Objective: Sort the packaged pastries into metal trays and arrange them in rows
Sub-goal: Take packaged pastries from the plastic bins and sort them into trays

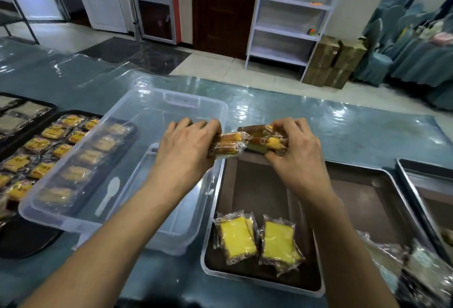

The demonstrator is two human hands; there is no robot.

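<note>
Both hands lift wrapped cake slices above a metal tray [353,212].

The left hand [188,143] and right hand [293,151] each have fingers clamped on packaged pastries [229,144] at the tray's far edge; two yellow slices [259,239] lie inside. Wrapper lettering is unreadable.

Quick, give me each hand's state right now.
Left hand: fingers curled in a grip on wrapped pastries.
Right hand: fingers curled in a grip on another stack of wrapped pastries, over the metal tray's far end.
</note>
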